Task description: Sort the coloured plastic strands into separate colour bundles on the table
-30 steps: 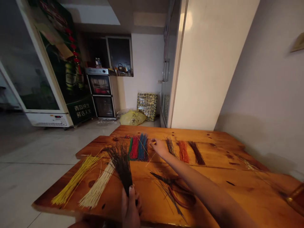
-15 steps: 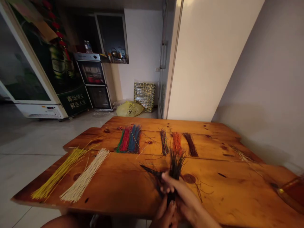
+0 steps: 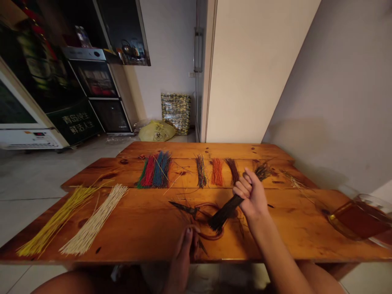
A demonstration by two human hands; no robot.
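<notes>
My right hand (image 3: 251, 194) is closed around a bundle of black strands (image 3: 228, 212), held tilted over the table's right half. Its even end points down and left; the frayed end fans out beyond my fist. My left hand (image 3: 185, 245) rests low at the table's front edge with fingers curled together. Whatever it pinches, if anything, is hidden. Right beside those fingers lies a pair of scissors (image 3: 192, 211), with dark blades pointing left and reddish-brown loop handles. Part of the scissors is covered by the black bundle.
Yellow strands (image 3: 58, 220) and cream strands (image 3: 94, 220) lie at left. Farther back are red strands (image 3: 149, 171), blue strands (image 3: 161, 169), multicoloured strands (image 3: 201, 171), orange strands (image 3: 217, 172) and brown strands (image 3: 233, 171). A glass mug of amber liquid (image 3: 358, 218) stands at right.
The black bundle has moved from upright between both hands to tilted in my right hand, up and right. My left hand has let go of it and moved left. The view has shifted.
</notes>
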